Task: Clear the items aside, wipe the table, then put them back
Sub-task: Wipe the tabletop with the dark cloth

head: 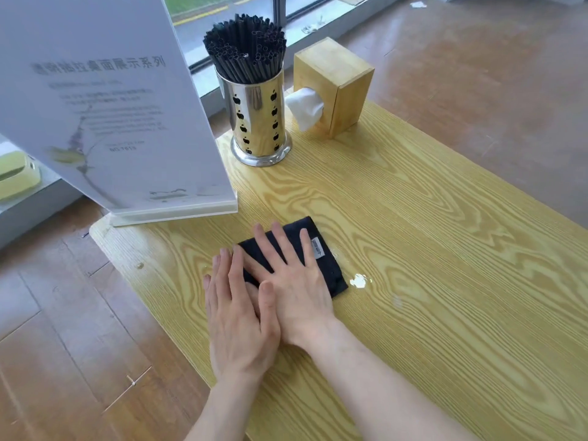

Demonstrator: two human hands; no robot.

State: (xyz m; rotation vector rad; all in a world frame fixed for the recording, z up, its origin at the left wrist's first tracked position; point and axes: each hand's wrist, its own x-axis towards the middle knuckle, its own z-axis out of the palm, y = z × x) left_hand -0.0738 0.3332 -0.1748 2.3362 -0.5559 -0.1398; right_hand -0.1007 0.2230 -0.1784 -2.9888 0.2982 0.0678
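A folded black cloth [331, 265] with a small white label lies on the yellow wood-grain table [429, 249]. My right hand [296, 281] presses flat on the cloth, fingers spread. My left hand [237, 313] lies flat beside it, partly under the right thumb, its fingertips at the cloth's left edge. At the table's far end stand a clear display sign [105, 116], a steel holder full of black straws [257, 122], and a wooden tissue box [337, 84] with a white tissue sticking out.
A small white smear [360, 280] sits on the table just right of the cloth. Brown wood floor [63, 345] surrounds the table. A window and sill run along the back; a pale green object [16, 176] lies at far left.
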